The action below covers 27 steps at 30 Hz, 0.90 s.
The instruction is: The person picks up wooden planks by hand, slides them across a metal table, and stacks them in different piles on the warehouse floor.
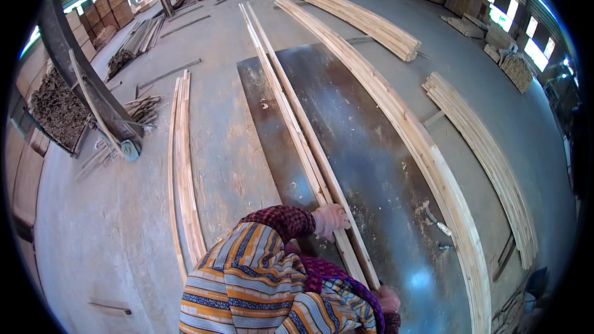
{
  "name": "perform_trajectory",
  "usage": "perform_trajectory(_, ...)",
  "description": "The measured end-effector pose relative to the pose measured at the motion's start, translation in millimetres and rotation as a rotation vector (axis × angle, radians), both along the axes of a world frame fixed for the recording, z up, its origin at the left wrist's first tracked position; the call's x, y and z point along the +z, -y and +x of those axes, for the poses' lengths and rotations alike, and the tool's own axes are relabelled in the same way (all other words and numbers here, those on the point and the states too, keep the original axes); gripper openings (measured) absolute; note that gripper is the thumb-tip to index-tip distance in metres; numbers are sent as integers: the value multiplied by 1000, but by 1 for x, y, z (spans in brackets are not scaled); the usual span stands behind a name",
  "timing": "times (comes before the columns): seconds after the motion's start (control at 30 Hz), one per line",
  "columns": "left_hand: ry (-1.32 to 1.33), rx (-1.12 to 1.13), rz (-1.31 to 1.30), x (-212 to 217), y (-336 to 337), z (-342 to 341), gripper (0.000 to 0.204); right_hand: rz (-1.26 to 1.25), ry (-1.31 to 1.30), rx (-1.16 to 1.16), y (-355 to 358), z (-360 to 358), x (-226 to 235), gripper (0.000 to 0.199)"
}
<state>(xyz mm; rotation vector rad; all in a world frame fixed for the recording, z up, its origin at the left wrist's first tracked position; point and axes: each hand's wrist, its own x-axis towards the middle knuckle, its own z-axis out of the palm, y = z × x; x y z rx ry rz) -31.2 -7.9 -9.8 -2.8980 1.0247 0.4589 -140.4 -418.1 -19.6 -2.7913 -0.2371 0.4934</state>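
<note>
My left hand [331, 221] gripped the long wood strips [309, 164] over the dark sheet [365, 142]; my right hand [388, 299], grip unclear, adjoined their near end; uneven lifting risked far-end whip.

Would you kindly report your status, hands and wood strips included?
Left hand on the wood strips. Right hand at right strip's near end. Hooked tool on dark sheet, rightward.

The left hand [331, 220] lies over long pale wooden strips [303, 142] that stretch away ahead of it; the right hand [388, 299] sits at their near end, closer to the body; a dark sheet [371, 161] spreads beneath; stacked boards [427, 148] run right of the hands, narrow boards [187, 185] left.
</note>
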Motion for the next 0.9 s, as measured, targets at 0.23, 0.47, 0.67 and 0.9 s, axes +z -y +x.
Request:
perform_trajectory(0.23, 121, -27, -119, -4, -3, -13, 82, 69, 67, -120, 63, -47, -28, 22)
perform_trajectory(0.47, -71, -131, 86, 26, 5, 18, 100, -56, -203, -355, -22, -77, 66, 65)
perform_trajectory(0.67, -73, -235, 8, 29, 13, 29, 103, -79, 170, -208, -3, -88, 31, 88)
perform_trajectory(0.9, 20, -239, 93, -20, -2, 29, 102, -178, -45, -301, -4, -85, 28, 77)
